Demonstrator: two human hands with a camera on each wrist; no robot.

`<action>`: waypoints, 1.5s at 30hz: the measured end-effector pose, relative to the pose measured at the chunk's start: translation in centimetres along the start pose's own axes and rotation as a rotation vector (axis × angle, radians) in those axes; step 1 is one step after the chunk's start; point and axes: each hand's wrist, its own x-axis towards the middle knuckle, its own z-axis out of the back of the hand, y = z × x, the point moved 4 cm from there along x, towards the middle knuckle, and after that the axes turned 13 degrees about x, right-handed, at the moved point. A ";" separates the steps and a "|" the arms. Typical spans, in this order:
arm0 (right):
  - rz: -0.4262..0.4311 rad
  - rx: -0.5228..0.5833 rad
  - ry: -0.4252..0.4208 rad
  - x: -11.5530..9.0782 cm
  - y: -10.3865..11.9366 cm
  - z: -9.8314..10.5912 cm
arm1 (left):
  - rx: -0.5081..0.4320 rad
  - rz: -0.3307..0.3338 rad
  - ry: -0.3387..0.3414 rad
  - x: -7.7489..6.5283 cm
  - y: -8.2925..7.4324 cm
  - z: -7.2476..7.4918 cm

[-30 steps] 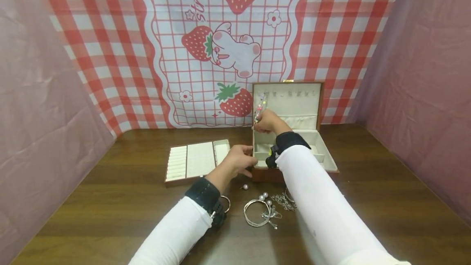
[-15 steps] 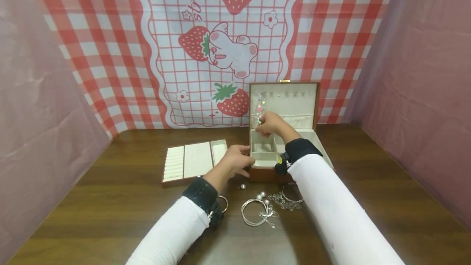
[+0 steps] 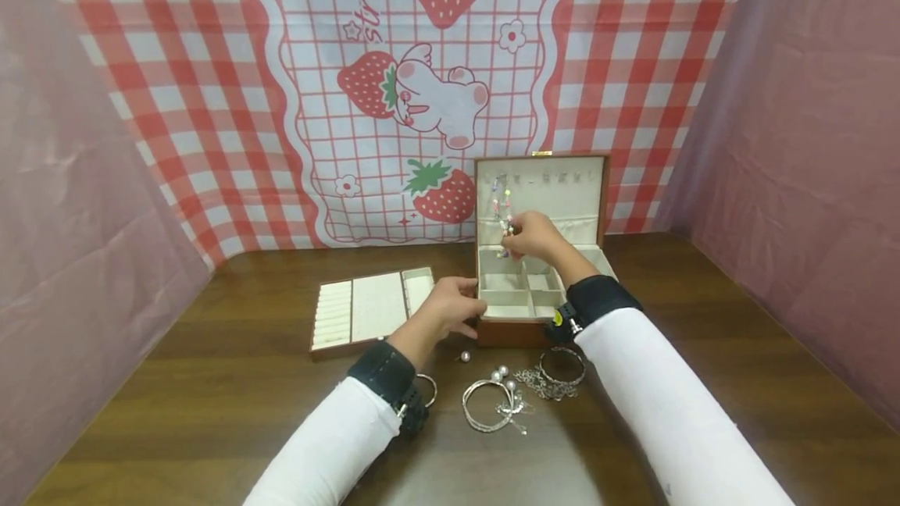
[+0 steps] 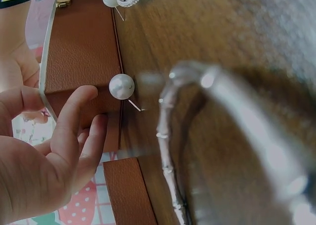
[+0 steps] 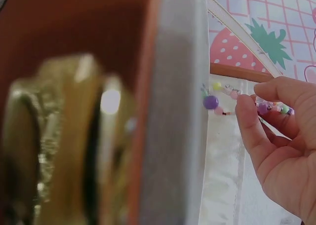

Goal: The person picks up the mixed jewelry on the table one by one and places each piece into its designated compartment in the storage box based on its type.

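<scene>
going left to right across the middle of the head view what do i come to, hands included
Pink curtain on the left → shallow tray → left hand → beaded strand → right hand → pink curtain on the right.

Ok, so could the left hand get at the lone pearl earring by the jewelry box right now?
Probably yes. The pearl earring sits close to the fingers of the left hand, and nothing visible stands between them. The hand would likely have to leave the jewelry box, which it touches.
</scene>
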 end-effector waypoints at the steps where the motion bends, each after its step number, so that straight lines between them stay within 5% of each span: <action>1: 0.006 0.004 -0.009 -0.1 0.0 0.1 | 0.001 0.000 0.007 0.0 -0.1 0.0; 7: 0.031 0.088 -0.025 -0.5 0.1 0.3 | 0.061 0.018 0.028 0.0 -1.0 0.7; 12: 0.020 0.131 -0.023 -0.9 0.1 0.2 | 0.345 -0.012 -0.156 0.2 -2.2 1.8; 15: 0.016 0.144 -0.022 -1.0 0.1 0.1 | 0.398 -0.030 -0.239 0.6 -3.3 2.1; 18: 0.014 0.151 -0.023 -1.2 0.2 0.1 | 0.276 -0.021 -0.223 1.4 -4.3 1.9; 24: 0.008 0.243 -0.018 -1.2 0.7 0.2 | -0.217 0.069 -0.071 3.0 -5.7 1.1; 28: -0.025 0.314 -0.006 -1.2 1.1 0.2 | -0.419 0.141 -0.022 3.8 -6.0 0.8; 35: -0.073 0.424 0.044 -1.2 1.1 0.2 | -0.525 0.144 -0.032 4.9 -6.5 0.7; 45: -0.121 0.543 -0.014 -1.3 0.7 0.1 | -0.450 0.064 -0.154 6.0 -6.8 0.3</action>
